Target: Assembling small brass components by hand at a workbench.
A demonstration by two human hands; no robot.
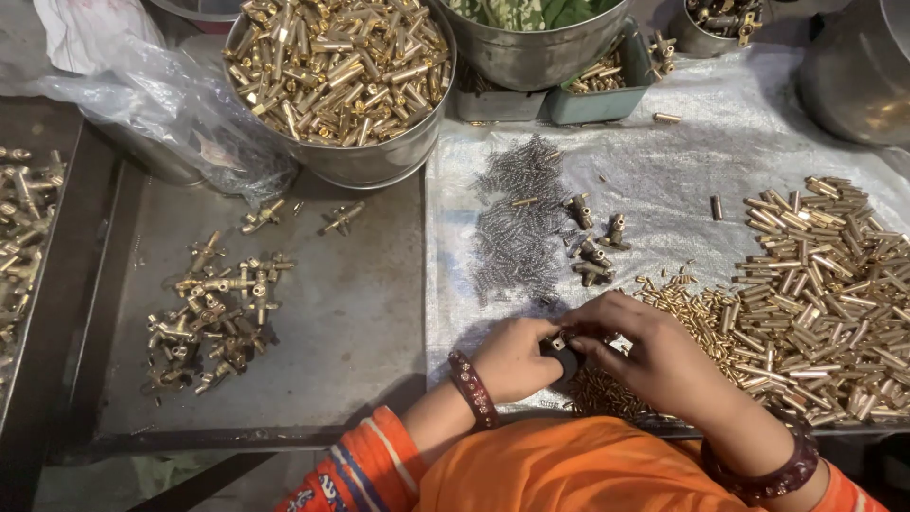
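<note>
Your left hand (512, 358) is curled shut around a small brass fitting (557, 339), with a dark round object (567, 365) just under the fingers. Your right hand (654, 356) meets it from the other side: its fingertips (592, 341) pinch at the same fitting, so both hands are closed on that one part. The hands sit low on the silvery sheet (682, 171) that covers the right half of the table, close to your orange sleeve (379, 465).

Just above your hands lies a spread of small steel springs (517, 223), and beside it to the right stand a few loose brass valve bodies (592, 242). Touching your right hand is a heap of short brass pins (692, 303); farther right lies a large pile of longer brass tubes (825, 284).

On the bare metal tray (360, 313) to your left rests a cluster of assembled brass pieces (213, 313), well apart from your hands. Behind it stands a round steel tub (379, 161) heaped with brass parts, with a crumpled clear plastic bag (161, 95) against its left side. You wear a dark bangle on each wrist.
</note>
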